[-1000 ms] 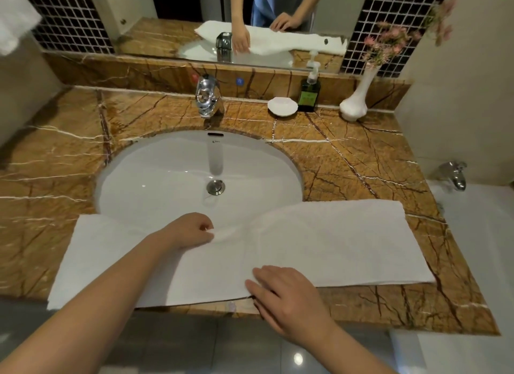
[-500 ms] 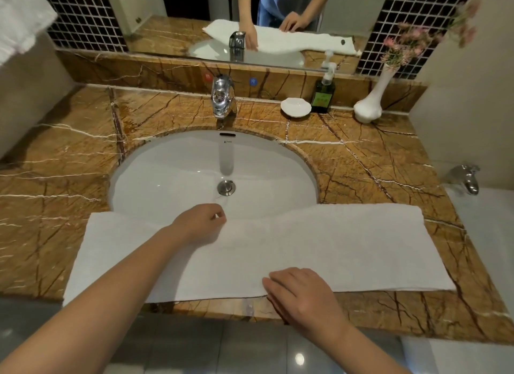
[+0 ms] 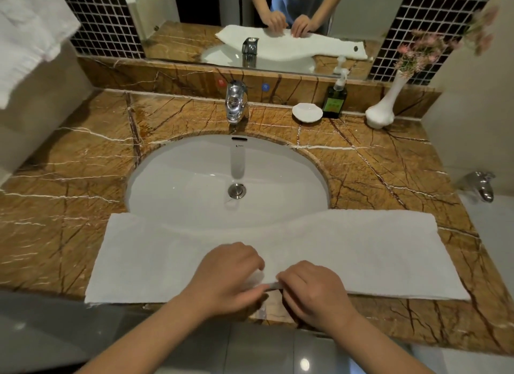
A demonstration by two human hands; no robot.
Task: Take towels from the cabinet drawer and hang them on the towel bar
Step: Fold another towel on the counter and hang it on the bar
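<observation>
White towel (image 3: 361, 251) is what both hands hold at the near edge of the counter (image 3: 69, 184). The left hand (image 3: 230, 276) has its fingers curled over the cloth and its thumb at the front hem, so it pinches the towel near its middle. The right hand (image 3: 314, 290) is just beside it, almost touching, and its bent fingertips also pinch the same hem. A small part of the hem is lifted between the 2 hands.

The towel lies flat along the front of the brown marble, long side going left to right. Its far edge reaches a little over the near rim of the sink (image 3: 180, 184).

Behind the sink stands a chrome faucet (image 3: 236, 101). To the right of it are a white soap dish (image 3: 307, 112), a dark pump bottle (image 3: 335, 101) and a white vase (image 3: 382, 112) with pink flowers. A mirror (image 3: 194, 12) on the back wall shows the 2 hands and the towel. At the far left, 1 more white towel, the hanging towel (image 3: 27, 28), is blurred.
</observation>
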